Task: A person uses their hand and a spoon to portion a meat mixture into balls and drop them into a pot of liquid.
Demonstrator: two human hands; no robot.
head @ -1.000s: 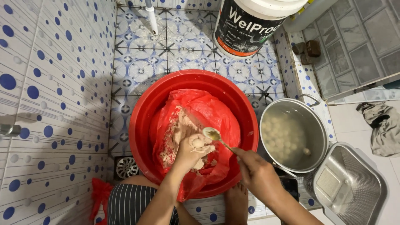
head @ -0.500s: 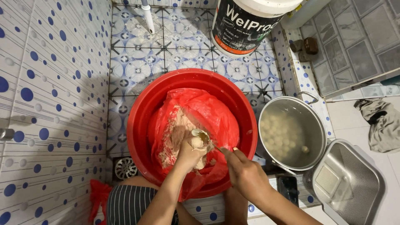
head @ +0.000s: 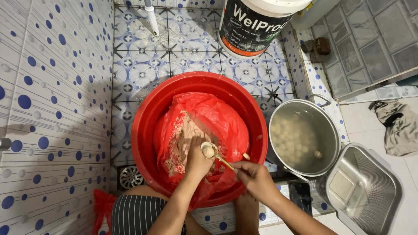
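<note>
**Two hands at work in the red basin**

Two hands meet over the paste near the frame centre.

Left of frame: blue-dotted wall tiles [head: 48, 109]; a round floor drain [head: 131, 176] sits at lower left, just beside the red basin [head: 148, 117].

Centre: the basin holds a red plastic bag [head: 217, 115] lined with pinkish-brown paste [head: 180, 143]. The left hand [head: 198, 159] rests on the paste, fingers curled shut around a lump of it. A pale ball sits in the spoon [head: 210, 151], touching the top of that hand. The right hand [head: 254, 176] has its fingers closed on the spoon handle.

Change since the earlier frames: the spoon bowl has moved from beside the squeezed lump to directly upon it, and a formed ball now shows in it. Judged from this, one ball is shaped and ready for transfer.

Right of frame: a steel pot [head: 333, 130] of water contains many pale balls; a steel tray [head: 383, 174] lies at lower right.
</note>
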